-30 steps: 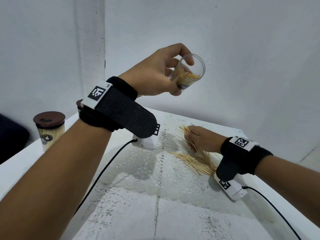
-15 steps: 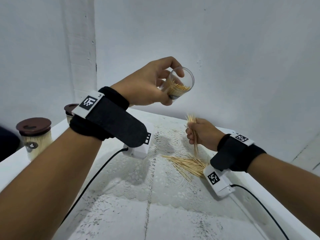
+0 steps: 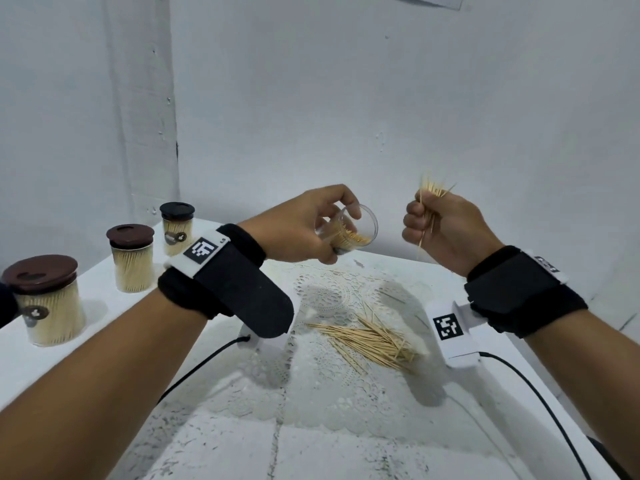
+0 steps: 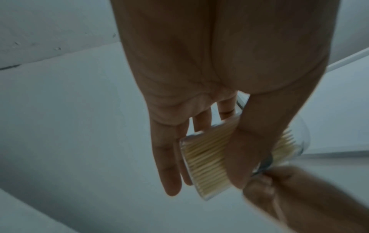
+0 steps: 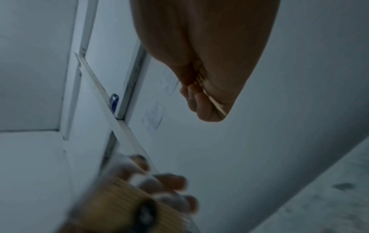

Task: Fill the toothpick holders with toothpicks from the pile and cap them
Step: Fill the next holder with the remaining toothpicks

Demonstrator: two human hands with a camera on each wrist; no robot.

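Left hand point(image 3: 298, 230): holds the clear round plastic toothpick holder point(image 3: 349, 233), tipped sideways.
Right hand point(image 3: 446, 230): squeezes a bunch of thin wooden toothpicks point(image 3: 433, 192).

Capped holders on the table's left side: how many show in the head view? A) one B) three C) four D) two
B: three filled holders with brown caps stand in a row, the near one, the middle one and the far one; the open holder is in the left hand.
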